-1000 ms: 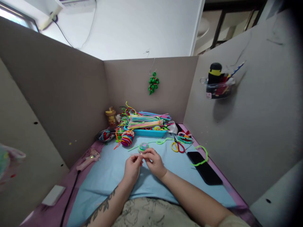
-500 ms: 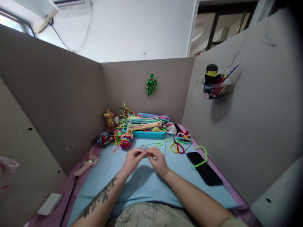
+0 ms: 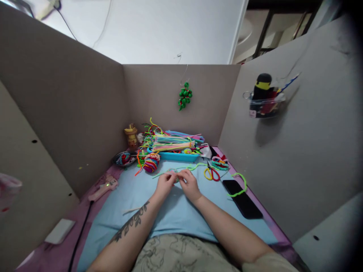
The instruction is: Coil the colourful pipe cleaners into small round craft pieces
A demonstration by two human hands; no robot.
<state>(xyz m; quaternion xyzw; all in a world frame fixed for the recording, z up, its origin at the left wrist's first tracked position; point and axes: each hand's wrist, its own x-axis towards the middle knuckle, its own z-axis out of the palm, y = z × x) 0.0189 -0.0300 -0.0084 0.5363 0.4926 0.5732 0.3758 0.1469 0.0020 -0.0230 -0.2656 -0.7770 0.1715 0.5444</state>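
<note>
My left hand point(image 3: 166, 183) and my right hand point(image 3: 189, 186) meet over the blue cloth, fingertips pinched together. Between them is a small round pipe-cleaner piece point(image 3: 171, 172) in pale green and pink, partly hidden by the fingers. A pale green pipe-cleaner end point(image 3: 157, 175) sticks out left of my left hand. Just behind my right hand lies a bright green pipe cleaner point(image 3: 195, 166). Scissors point(image 3: 211, 173) with red and yellow handles rest to the right.
A blue tray point(image 3: 178, 156) piled with pipe cleaners point(image 3: 174, 140) stands at the back. A striped wound bundle point(image 3: 151, 163) and a metal bowl point(image 3: 124, 159) are left of it. A glue gun point(image 3: 103, 189) lies left, a black phone point(image 3: 244, 202) right. Grey panels enclose the table.
The view has tipped down slightly. The pale green end now points left past my left hand, and a thin pale strip shows on the cloth by my left forearm. Both hands stay pinched together.
</note>
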